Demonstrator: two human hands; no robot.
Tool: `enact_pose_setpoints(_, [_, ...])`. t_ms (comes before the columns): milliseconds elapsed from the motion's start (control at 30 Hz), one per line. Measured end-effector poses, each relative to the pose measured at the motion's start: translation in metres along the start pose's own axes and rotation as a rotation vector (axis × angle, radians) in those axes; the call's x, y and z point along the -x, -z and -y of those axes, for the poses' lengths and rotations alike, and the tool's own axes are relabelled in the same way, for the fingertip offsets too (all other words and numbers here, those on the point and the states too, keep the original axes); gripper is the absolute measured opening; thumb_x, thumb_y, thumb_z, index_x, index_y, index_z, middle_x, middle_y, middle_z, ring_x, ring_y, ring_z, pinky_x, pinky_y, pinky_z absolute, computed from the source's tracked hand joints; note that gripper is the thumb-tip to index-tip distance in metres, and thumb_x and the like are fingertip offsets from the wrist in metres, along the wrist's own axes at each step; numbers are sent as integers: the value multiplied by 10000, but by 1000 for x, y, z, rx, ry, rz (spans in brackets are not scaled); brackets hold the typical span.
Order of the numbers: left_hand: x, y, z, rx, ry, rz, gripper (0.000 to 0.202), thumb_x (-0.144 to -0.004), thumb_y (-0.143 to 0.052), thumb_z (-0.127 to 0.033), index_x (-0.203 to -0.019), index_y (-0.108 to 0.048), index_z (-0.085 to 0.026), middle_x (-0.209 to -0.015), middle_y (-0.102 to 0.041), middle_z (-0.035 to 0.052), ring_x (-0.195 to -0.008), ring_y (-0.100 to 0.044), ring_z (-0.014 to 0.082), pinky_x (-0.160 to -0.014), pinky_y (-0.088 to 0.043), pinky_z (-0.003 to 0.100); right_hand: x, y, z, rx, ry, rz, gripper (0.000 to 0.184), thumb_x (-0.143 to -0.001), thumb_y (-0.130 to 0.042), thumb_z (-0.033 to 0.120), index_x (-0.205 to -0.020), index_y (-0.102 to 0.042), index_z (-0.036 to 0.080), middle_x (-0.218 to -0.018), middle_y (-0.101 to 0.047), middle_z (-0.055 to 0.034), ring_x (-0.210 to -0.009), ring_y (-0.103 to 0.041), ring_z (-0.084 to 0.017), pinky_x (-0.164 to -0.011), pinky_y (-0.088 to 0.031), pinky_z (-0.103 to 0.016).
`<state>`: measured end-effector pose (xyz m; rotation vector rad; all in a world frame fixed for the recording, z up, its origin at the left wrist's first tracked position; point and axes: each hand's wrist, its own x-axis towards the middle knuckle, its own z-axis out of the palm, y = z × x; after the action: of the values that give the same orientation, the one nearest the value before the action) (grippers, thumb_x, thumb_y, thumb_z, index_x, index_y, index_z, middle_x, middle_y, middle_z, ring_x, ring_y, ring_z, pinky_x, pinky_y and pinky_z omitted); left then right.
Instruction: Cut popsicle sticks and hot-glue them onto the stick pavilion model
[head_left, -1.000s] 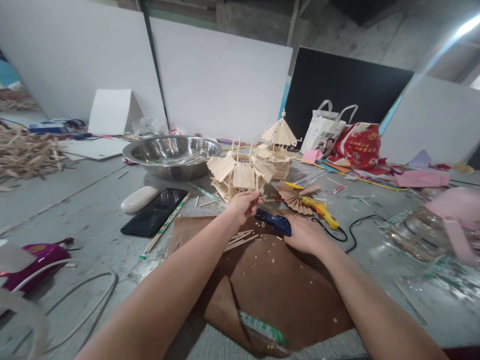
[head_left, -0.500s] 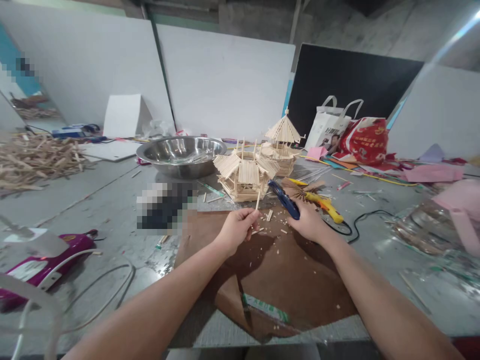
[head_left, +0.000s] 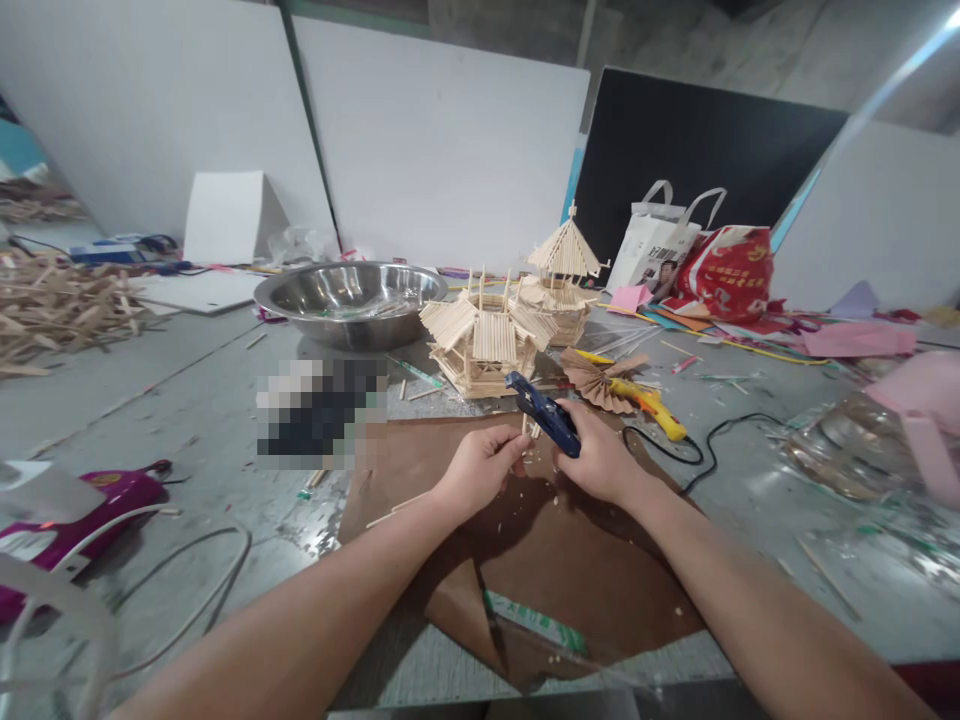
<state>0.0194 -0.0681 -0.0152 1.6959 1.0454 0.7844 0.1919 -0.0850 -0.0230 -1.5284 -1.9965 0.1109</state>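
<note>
My left hand (head_left: 480, 466) pinches a short wooden stick (head_left: 526, 427), holding it upright over the brown paper sheet (head_left: 555, 550). Close beside it, my right hand (head_left: 596, 460) grips blue-handled cutters (head_left: 543, 412), whose head points up and left toward the stick. Just behind both hands stands a small pavilion model of wooden sticks (head_left: 484, 342). A second stick model with a pointed roof (head_left: 564, 280) stands behind it to the right.
A steel bowl (head_left: 352, 300) sits at back left, a blurred dark object (head_left: 319, 410) in front of it. A yellow glue gun (head_left: 649, 407) with black cord lies right of the models. Bags (head_left: 701, 265), coloured paper, a stick pile (head_left: 56, 310) and a magenta tool (head_left: 90, 505) surround.
My left hand drew back from the pavilion with a stick. My right hand lifted the blue cutters off the paper and brought them in beside the stick.
</note>
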Motion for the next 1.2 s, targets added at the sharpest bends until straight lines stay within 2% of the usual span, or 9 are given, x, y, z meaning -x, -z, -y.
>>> enact_pose_setpoints(267, [0,6,0,-250,-162,8,358,-790,-393,-379,-548,-515,-145,-469,-473,-45,-425,-406,57,-447,-302,178,0,1,0,63,-6,40,544,-633,-475,223,-1156,-388,105,-1068,-542,-142,-978,-507,-246,-813,-404,-369])
enact_pose_setpoints(567, [2,10,-6,-400,-250,25,341,-799,-380,-311,-522,-492,-146,-510,-497,-29,-503,-443,73,-499,-304,183,0,5,1,100,-39,79,545,-632,-474,232,-1153,-399,91,-1090,-536,-152,-1014,-492,-260,-827,-395,-376])
enact_pose_setpoints(900, [1,12,-7,-539,-292,3,327,-797,-367,-283,-518,-474,-150,-484,-470,-26,-475,-401,73,-487,-270,193,-1,6,2,122,-39,108,539,-629,-479,230,-1149,-403,113,-1103,-536,-140,-1028,-488,-252,-837,-386,-369])
enact_pose_setpoints(1200, [1,13,-8,-563,-295,21,314,-793,-357,-273,-516,-448,-157,-481,-469,-20,-470,-402,76,-484,-260,198,0,5,4,130,-44,110,513,-633,-483,226,-1130,-415,122,-1092,-548,-135,-1005,-505,-252,-815,-394,-367])
